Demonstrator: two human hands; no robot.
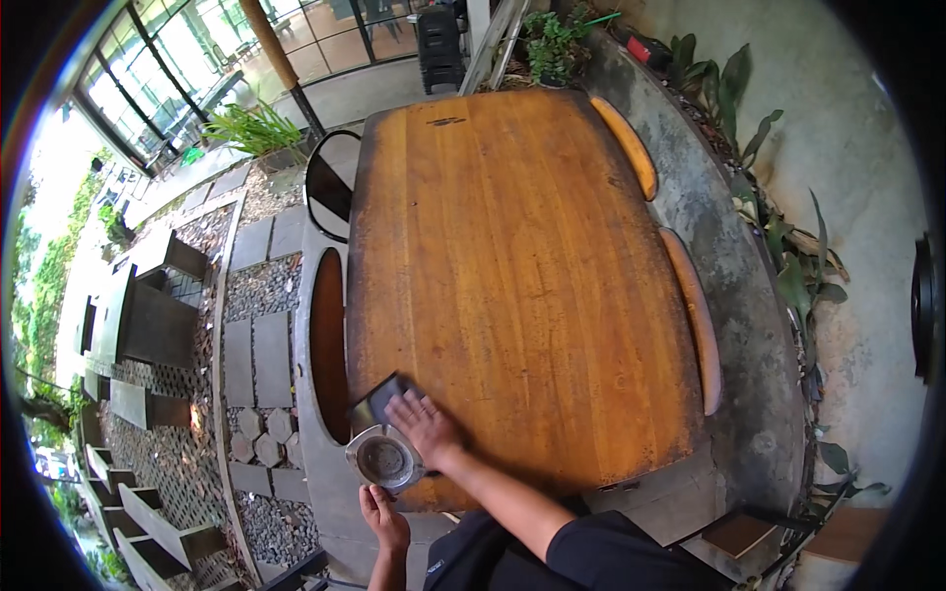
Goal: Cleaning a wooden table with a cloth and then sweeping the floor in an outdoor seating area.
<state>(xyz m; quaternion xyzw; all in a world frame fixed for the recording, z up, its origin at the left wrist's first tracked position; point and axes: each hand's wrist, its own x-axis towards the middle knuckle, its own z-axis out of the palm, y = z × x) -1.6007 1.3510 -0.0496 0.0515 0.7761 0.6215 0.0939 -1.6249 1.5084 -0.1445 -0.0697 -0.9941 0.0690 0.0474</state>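
Note:
A wooden table (517,281) with worn, darkened edges stands before me. At its near left corner my right hand (425,428) lies with fingers spread on a dark, flat item (386,395); whether this is a cloth or something stiffer I cannot tell. Just below it, my left hand (383,513) grips the rim of a round-welled ashtray (380,458), which looks like glass or metal. The ashtray is at the table's corner and partly overlaps the dark item. My right palm hides part of that item.
Chairs with curved wooden backs (691,318) line the right side. A black-rimmed chair (330,185) and a long-backed one (330,347) stand at the left. A concrete ledge (739,325) with plants runs along the right; paving slabs (273,354) and gravel lie left.

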